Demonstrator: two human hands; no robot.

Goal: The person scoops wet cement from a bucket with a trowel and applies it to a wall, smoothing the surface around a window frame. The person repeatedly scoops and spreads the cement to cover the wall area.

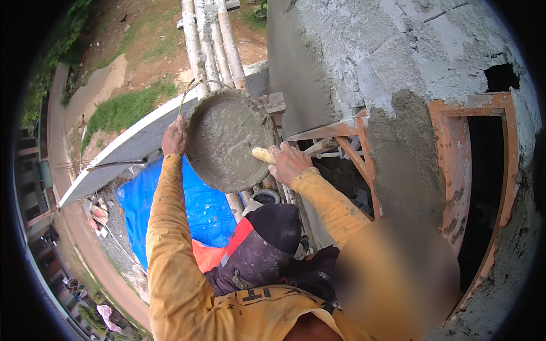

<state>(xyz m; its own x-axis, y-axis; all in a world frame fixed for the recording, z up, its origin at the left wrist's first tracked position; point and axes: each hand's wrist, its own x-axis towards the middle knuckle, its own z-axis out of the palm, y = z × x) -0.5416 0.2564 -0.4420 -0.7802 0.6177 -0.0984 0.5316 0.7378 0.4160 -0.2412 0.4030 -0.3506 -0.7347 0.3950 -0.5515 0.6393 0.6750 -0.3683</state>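
Observation:
A round bucket (190, 116) of wet grey mortar (227, 136) is in front of me, above the bamboo poles. My left hand (174, 136) is closed at its left edge, where a thin looped handle (183, 98) rises. In my right hand (290, 163) is a tool with a pale wooden handle (262, 155), probably a trowel. The handle's end points over the mortar near the bucket's right side; the rest of the tool is hidden by the hand. Both of my arms wear mortar-stained yellow sleeves.
Bamboo poles (207, 42) run away beyond the bucket. On the right stands a partly plastered wall (392, 51) with an orange window frame (503, 165). A blue tarp (199, 199) lies below, beside a white-edged ledge (131, 136). Dark cloth (256, 250) with a red stripe is between my arms.

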